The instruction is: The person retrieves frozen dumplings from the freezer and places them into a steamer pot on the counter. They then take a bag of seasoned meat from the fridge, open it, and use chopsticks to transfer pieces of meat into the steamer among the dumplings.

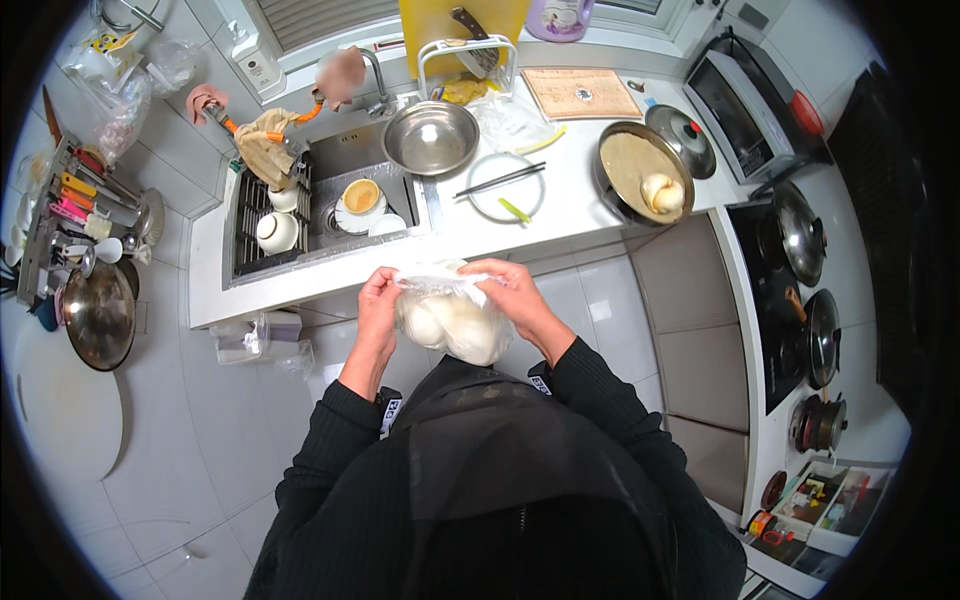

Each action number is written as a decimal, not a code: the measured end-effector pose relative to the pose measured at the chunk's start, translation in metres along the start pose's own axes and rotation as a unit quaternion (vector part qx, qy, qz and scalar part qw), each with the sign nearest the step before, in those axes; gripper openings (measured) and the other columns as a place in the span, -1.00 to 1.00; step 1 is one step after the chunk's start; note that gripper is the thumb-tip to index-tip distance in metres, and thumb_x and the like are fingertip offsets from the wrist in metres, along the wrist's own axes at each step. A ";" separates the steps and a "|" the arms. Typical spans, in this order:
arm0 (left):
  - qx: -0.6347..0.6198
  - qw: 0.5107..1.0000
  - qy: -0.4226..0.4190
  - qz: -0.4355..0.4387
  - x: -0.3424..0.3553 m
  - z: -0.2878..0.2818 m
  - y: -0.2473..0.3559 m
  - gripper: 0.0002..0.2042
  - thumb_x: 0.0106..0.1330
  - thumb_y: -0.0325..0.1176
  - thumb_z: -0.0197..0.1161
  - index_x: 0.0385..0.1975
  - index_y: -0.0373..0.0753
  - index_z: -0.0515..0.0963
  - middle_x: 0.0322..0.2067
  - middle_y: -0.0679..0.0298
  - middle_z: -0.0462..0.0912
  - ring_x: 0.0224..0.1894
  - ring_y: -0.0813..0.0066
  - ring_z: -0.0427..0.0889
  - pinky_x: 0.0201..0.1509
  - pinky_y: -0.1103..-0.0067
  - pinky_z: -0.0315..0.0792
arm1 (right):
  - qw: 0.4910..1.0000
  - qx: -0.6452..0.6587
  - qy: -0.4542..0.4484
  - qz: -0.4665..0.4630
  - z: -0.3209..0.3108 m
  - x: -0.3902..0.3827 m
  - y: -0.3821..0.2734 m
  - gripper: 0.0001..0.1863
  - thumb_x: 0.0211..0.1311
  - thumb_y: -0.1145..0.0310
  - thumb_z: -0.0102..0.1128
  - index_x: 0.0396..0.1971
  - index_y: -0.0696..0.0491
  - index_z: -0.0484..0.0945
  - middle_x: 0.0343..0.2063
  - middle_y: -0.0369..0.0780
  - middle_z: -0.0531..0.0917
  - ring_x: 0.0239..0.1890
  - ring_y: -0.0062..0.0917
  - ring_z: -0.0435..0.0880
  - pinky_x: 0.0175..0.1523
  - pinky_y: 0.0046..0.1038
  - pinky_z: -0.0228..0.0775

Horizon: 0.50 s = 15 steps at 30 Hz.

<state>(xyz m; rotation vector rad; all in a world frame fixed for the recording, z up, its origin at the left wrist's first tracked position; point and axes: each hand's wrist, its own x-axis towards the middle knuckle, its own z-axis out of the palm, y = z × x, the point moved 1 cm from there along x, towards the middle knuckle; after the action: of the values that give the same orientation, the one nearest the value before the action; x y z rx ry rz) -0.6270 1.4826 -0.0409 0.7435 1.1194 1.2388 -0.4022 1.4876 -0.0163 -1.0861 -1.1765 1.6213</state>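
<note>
Here, a clear plastic bag of round white buns (455, 322) hangs in front of the person's chest, held above the white tiled floor (190, 470) just short of the white bench (570, 215). The left hand (378, 300) pinches the bag's gathered top at its left side, fingers closed on the plastic. The right hand (510, 292) grips the top from the right, its fingers curled over the bunched opening and down the bag's side. Beyond the hands, on the bench, stands a white plate with dark chopsticks and a green utensil (505, 188), and beside it a shiny steel mixing bowl (431, 137). To the left lies the steel sink (325, 195), with white cups and dishes in it. Farther right on the bench sits a wide dark pan holding a flat tan round and pale buns (642, 172), with a grey lid (681, 139) touching its rim.
</note>
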 end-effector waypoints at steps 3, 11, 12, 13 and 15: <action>-0.026 1.000 0.015 0.000 0.040 -0.015 0.014 -0.91 0.21 -0.55 0.09 -0.35 -0.19 0.47 -0.40 0.47 0.52 -0.32 0.71 0.43 -0.13 0.72 0.33 | 0.986 0.153 0.008 0.060 -0.009 0.036 -0.009 -0.81 0.29 0.42 0.02 -0.17 0.07 0.57 -0.47 -0.40 0.51 -0.49 -0.73 0.41 -0.32 -0.61 0.35; 0.015 0.998 0.053 -0.028 0.104 -0.044 0.029 -0.95 0.22 -0.41 0.14 -0.37 -0.08 0.45 -0.34 0.50 0.46 -0.28 0.72 0.36 -0.10 0.69 0.19 | 0.974 0.159 0.053 0.151 -0.012 0.099 0.001 -0.78 0.39 0.15 -0.05 -0.26 -0.04 0.48 -0.39 -0.35 0.55 -0.36 -0.64 0.51 -0.22 -0.50 0.47; 0.045 0.996 0.066 -0.047 0.107 -0.045 0.033 -0.97 0.25 -0.37 0.13 -0.37 -0.08 0.45 -0.34 0.49 0.45 -0.28 0.71 0.36 -0.09 0.69 0.19 | 0.979 0.118 0.056 0.160 -0.015 0.104 0.002 -0.77 0.39 0.15 -0.06 -0.25 -0.03 0.49 -0.36 -0.35 0.57 -0.35 -0.65 0.52 -0.21 -0.51 0.46; 0.066 0.995 0.074 -0.030 0.109 -0.042 0.037 -0.95 0.30 -0.31 0.11 -0.33 -0.09 0.46 -0.33 0.47 0.45 -0.27 0.70 0.37 -0.09 0.67 0.20 | 0.981 0.076 0.057 0.169 -0.018 0.109 0.003 -0.75 0.39 0.14 -0.07 -0.24 -0.02 0.50 -0.33 -0.34 0.59 -0.33 -0.65 0.52 -0.20 -0.52 0.46; 0.136 0.983 0.122 -0.032 0.111 -0.039 0.048 -0.84 0.40 -0.19 0.05 -0.26 -0.10 0.49 -0.31 0.43 0.45 -0.26 0.68 0.38 -0.10 0.65 0.24 | 0.988 0.001 0.028 0.154 -0.026 0.113 0.003 -0.72 0.38 0.15 -0.08 -0.19 0.00 0.54 -0.25 -0.34 0.63 -0.24 -0.65 0.55 -0.17 -0.55 0.44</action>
<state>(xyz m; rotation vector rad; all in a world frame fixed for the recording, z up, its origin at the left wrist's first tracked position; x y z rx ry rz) -0.6850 1.5959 -0.0367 0.7651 1.5255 1.1571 -0.4092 1.6008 -0.0427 -1.3553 -1.0064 1.8115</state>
